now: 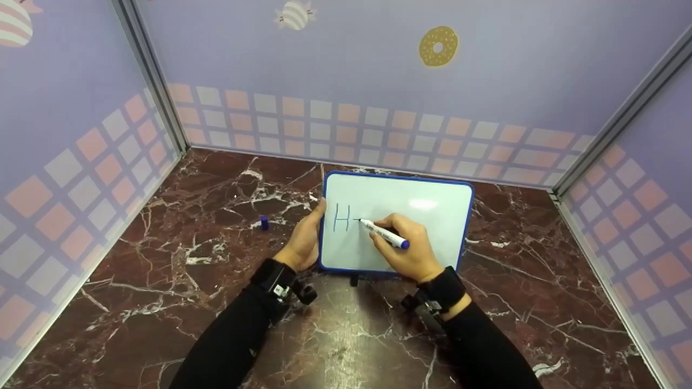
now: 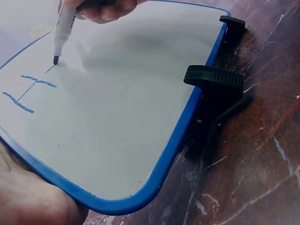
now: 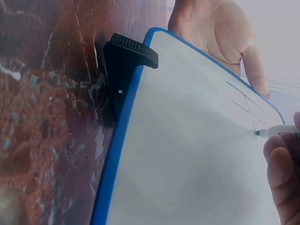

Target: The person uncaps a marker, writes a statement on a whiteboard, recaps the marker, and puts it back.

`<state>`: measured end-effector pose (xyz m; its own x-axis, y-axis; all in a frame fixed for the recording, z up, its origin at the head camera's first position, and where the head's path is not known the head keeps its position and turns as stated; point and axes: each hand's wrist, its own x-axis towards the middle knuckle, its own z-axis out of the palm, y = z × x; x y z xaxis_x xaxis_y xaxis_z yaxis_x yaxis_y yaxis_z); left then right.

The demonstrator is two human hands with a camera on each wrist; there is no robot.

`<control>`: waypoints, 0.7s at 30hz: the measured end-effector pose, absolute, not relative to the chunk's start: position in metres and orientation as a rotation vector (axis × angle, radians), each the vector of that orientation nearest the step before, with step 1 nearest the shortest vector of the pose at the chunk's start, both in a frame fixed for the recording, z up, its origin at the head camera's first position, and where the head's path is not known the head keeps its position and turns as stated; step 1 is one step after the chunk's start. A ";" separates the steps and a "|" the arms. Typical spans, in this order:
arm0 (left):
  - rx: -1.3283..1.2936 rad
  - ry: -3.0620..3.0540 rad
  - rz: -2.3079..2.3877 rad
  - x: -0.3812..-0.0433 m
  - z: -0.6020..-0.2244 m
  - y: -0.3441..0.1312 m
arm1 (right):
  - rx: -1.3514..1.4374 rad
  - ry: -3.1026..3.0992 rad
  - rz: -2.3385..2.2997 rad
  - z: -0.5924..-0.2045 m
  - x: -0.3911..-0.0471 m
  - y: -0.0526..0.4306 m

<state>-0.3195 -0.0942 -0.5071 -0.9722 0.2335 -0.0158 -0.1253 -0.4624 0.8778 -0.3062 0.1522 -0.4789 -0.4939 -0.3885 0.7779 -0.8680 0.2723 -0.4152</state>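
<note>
A whiteboard (image 1: 378, 192) with a blue rim leans back on the table, held up by a black stand whose clip (image 2: 213, 77) hooks over its lower rim. My left hand (image 1: 304, 240) grips the board's left edge, thumb along the rim and the other fingers mostly hidden behind. In my right hand (image 1: 411, 246) I pinch a white marker (image 1: 386, 235) with a blue end, its dark tip on the board. A blue letter H (image 1: 341, 218) is written at the left, and a short horizontal stroke (image 2: 50, 68) beside it ends at the tip.
The blue marker cap (image 1: 264, 222) lies on the dark marbled table (image 1: 216, 281), left of my left hand. Patterned lilac panels (image 1: 351, 70) wall off the back and both sides. Another black clip (image 2: 233, 21) holds the lower rim further right.
</note>
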 end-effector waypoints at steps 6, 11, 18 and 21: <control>0.185 1.516 2.486 -0.319 -0.507 -0.096 | 1.119 -2.007 1.176 -0.479 -0.308 0.154; 0.174 1.493 2.486 -0.318 -0.506 -0.097 | 1.120 -2.005 1.186 -0.476 -0.308 0.153; 0.153 1.467 2.495 -0.320 -0.506 -0.095 | 1.105 -2.007 1.175 -0.477 -0.307 0.155; 0.151 1.464 2.499 -0.318 -0.507 -0.096 | 1.105 -2.018 1.168 -0.476 -0.307 0.154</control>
<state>-0.3183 -0.0961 -0.5066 -0.9656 0.2579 -0.0325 -0.1545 -0.4689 0.8696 -0.3066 0.1540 -0.4764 -0.5077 -0.3777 0.7743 -0.8596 0.2827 -0.4257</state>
